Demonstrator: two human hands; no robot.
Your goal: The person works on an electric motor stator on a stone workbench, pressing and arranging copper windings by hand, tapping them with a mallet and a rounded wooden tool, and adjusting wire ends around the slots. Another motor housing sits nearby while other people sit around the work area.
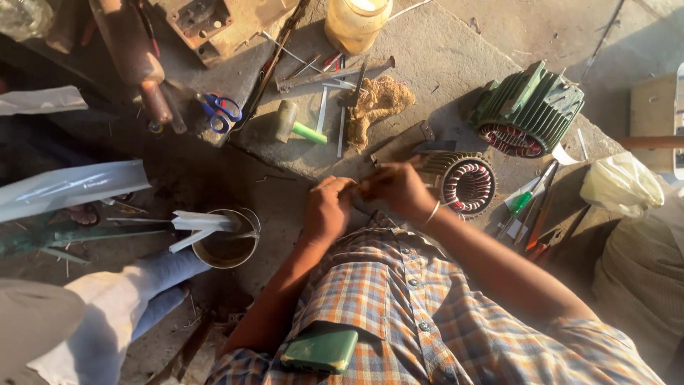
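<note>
Left hand (328, 210) and right hand (397, 189) meet fingertip to fingertip beside the wound stator (467, 184); whether they pinch anything, I cannot tell.

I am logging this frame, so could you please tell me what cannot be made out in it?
Head view:
- What the left hand and right hand pinch: too small, hidden by fingers.
- Small stator: left part behind the right hand.
- Jar: top cut by the frame edge.
- Metal cup contents: in shadow.

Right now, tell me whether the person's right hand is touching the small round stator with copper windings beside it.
Cannot tell. In the head view the right hand overlaps the edge of the stator, but neither contact nor a gap shows plainly.
</note>
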